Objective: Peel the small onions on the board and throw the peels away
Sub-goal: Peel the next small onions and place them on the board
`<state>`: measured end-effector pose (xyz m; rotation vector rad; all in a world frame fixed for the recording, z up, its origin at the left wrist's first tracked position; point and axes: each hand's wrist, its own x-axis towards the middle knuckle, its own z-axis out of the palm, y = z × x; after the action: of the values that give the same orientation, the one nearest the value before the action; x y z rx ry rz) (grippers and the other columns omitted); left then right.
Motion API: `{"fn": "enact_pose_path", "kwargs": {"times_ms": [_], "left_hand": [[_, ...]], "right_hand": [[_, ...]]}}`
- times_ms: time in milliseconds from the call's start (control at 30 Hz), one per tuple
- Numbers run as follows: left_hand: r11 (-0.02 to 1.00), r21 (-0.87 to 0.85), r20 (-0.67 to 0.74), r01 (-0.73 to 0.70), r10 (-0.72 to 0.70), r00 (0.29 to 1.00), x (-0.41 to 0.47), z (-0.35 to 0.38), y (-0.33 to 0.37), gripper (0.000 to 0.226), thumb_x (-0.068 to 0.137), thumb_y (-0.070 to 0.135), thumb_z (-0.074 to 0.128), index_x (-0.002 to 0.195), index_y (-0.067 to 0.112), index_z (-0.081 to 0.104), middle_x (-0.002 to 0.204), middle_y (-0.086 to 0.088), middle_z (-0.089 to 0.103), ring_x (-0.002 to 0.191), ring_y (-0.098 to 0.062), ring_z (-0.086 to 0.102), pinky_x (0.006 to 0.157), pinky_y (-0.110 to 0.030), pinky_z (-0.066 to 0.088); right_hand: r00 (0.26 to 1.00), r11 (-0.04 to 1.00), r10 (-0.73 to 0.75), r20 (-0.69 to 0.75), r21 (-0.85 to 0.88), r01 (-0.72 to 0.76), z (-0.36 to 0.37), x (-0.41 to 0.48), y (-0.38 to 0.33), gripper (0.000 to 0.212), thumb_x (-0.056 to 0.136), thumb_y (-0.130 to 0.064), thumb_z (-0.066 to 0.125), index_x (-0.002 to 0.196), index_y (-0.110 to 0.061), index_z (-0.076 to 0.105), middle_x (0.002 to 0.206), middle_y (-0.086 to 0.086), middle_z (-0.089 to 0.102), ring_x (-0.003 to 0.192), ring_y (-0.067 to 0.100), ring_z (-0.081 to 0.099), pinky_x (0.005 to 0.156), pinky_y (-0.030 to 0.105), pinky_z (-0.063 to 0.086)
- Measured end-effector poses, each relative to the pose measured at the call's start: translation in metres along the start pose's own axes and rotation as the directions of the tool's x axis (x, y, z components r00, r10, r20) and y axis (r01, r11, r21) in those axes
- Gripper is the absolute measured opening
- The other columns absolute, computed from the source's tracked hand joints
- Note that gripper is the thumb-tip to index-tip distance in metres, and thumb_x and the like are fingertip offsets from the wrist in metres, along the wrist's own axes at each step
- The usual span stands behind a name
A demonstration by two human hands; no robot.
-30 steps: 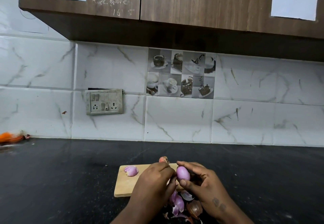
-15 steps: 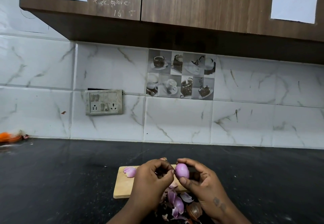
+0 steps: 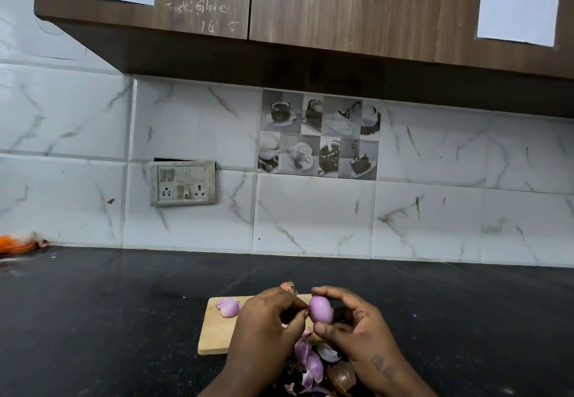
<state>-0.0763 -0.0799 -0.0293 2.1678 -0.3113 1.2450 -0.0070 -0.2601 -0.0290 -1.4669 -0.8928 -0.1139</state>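
Grip check: small onion (image 3: 321, 309), skin mostly off, over right edge of chopping board (image 3: 217, 331); right hand (image 3: 357, 334) holds it end to end, left hand (image 3: 267, 328) pinches its side. Likely best: turn it, pull leftover skin rootward. At far-left corner: peeled onion (image 3: 229, 307). On countertop (image 3: 124, 319): peels (image 3: 310, 362) heaped; no bin visible.

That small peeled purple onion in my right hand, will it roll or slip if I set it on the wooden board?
Likely to roll: the small peeled purple onion is smooth and egg-shaped, no flat side showing. Probably slippery, since its bare surface looks glossy. Seemingly light: the right hand holds it by fingertips alone.
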Motion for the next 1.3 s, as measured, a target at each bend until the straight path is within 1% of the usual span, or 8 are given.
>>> {"fn": "enact_pose_path", "kwargs": {"times_ms": [233,333,433,533,867,1033,1133,1300], "left_hand": [[0.998,-0.009,-0.028,0.061,-0.061,0.998,0.001,0.000,0.002,0.006,0.077,0.023,0.073,0.074,0.027,0.069,0.072,0.013,0.065,0.072,-0.004,0.064,0.060,-0.021,0.048],[1.000,-0.011,-0.023,0.008,-0.008,1.000,0.001,0.000,0.005,0.006,0.081,0.026,0.069,0.077,0.028,0.065,0.075,0.013,0.062,0.074,-0.004,0.062,0.061,-0.023,0.048],[0.998,0.014,-0.021,-0.058,0.058,0.998,0.000,-0.001,0.008,0.005,0.085,0.030,0.063,0.080,0.028,0.063,0.078,0.013,0.058,0.072,-0.009,0.059,0.062,-0.029,0.049],[0.998,0.011,-0.019,-0.066,0.066,0.998,0.000,-0.001,0.008,0.004,0.086,0.031,0.062,0.083,0.028,0.063,0.080,0.013,0.059,0.074,-0.007,0.059,0.064,-0.028,0.050],[0.961,-0.215,0.040,0.176,-0.172,0.984,0.002,-0.002,0.013,0.006,0.083,0.027,0.067,0.077,0.026,0.066,0.077,0.008,0.065,0.068,-0.010,0.061,0.061,-0.030,0.050],[0.763,-0.503,0.209,0.405,-0.347,0.914,0.006,-0.005,0.012,0.011,0.093,0.004,0.070,0.082,0.005,0.070,0.070,-0.004,0.069,0.060,-0.011,0.063,0.059,-0.024,0.051],[0.718,-0.554,0.225,0.421,-0.357,0.906,0.006,-0.008,0.012,0.009,0.094,0.006,0.071,0.085,0.006,0.073,0.078,-0.016,0.072,0.064,-0.017,0.068,0.062,-0.026,0.054],[0.889,-0.373,0.106,0.266,-0.244,0.964,0.000,-0.004,0.003,0.024,0.092,0.011,0.074,0.103,0.032,0.077,0.099,0.011,0.076,0.087,-0.009,0.073,0.075,-0.029,0.061]], "right_hand": [[1.000,0.999,0.006,0.002,0.039,-0.006,0.004,-0.001,-0.001,0.047,0.071,0.013,0.084,0.102,-0.021,0.077,0.114,0.005,0.074,0.102,0.028,0.074,0.081,0.034,0.061],[1.000,0.991,0.029,-0.005,0.127,-0.028,0.006,-0.002,-0.006,0.037,0.076,-0.009,0.085,0.109,-0.021,0.074,0.108,0.015,0.076,0.099,0.030,0.075,0.083,0.038,0.061],[0.997,0.988,0.066,-0.026,0.139,-0.062,0.007,-0.001,-0.007,0.051,0.078,-0.036,0.082,0.125,-0.023,0.069,0.111,0.015,0.077,0.103,0.034,0.075,0.087,0.047,0.061],[0.994,0.974,0.109,-0.022,0.200,-0.102,0.006,0.000,-0.004,0.056,0.070,-0.045,0.088,0.116,-0.018,0.074,0.111,0.020,0.077,0.102,0.045,0.073,0.091,0.058,0.059],[0.999,0.988,0.022,-0.028,0.153,-0.017,0.005,-0.001,-0.004,0.046,0.074,-0.017,0.086,0.118,-0.011,0.072,0.116,0.016,0.076,0.111,0.034,0.072,0.094,0.043,0.059],[1.000,0.990,-0.019,-0.020,0.140,0.022,0.005,0.000,-0.005,0.050,0.072,-0.010,0.085,0.118,-0.003,0.067,0.117,0.016,0.075,0.111,0.032,0.072,0.094,0.039,0.059],[0.999,0.990,-0.022,-0.030,0.138,0.026,0.003,0.001,-0.005,0.051,0.069,-0.010,0.087,0.116,-0.003,0.067,0.118,0.016,0.075,0.111,0.032,0.072,0.088,0.033,0.060],[0.999,0.995,-0.031,-0.040,0.092,0.034,0.001,0.000,-0.004,0.044,0.069,0.002,0.085,0.107,-0.018,0.075,0.117,0.013,0.075,0.108,0.029,0.072,0.080,0.032,0.060]]}}
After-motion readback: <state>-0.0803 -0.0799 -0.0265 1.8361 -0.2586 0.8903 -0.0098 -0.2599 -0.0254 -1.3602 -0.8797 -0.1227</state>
